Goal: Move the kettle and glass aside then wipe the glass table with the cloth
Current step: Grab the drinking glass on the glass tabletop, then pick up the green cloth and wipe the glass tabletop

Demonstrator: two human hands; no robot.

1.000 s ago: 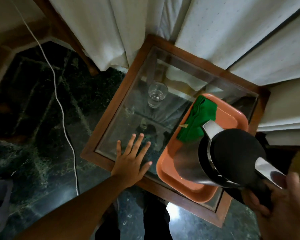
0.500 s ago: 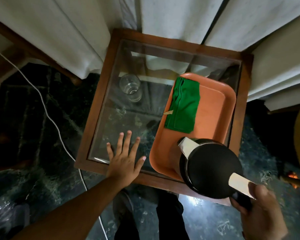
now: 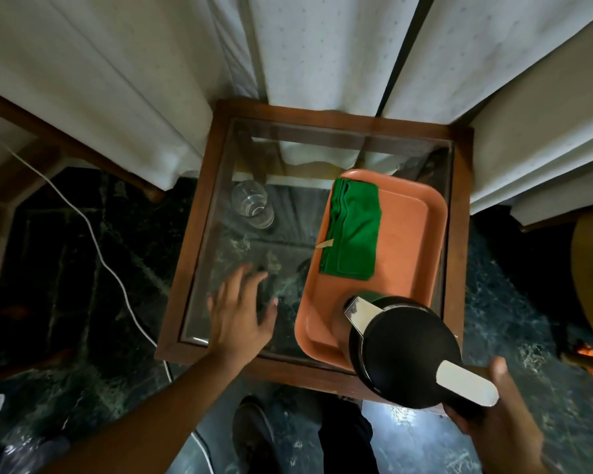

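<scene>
A steel kettle (image 3: 404, 350) with a black lid is at the near end of the orange tray (image 3: 415, 241), and my right hand (image 3: 493, 425) grips its handle. Whether its base touches the tray I cannot tell. A folded green cloth (image 3: 353, 230) lies on the tray's left part. A clear drinking glass (image 3: 252, 204) stands upright on the glass table (image 3: 240, 268) near its left edge. My left hand (image 3: 240, 316) lies flat with fingers spread on the table's near left corner, holding nothing.
White curtains (image 3: 288, 56) hang behind the table and touch its far edge. A white cable (image 3: 93, 241) runs over the dark marble floor to the left. My shoes and legs (image 3: 254, 436) are just below the table's near wooden frame.
The view has swung so the table sits squarer. My right hand has brought the kettle from above the tray's near right side down toward its near end. My left hand stays on the table's near left corner.
</scene>
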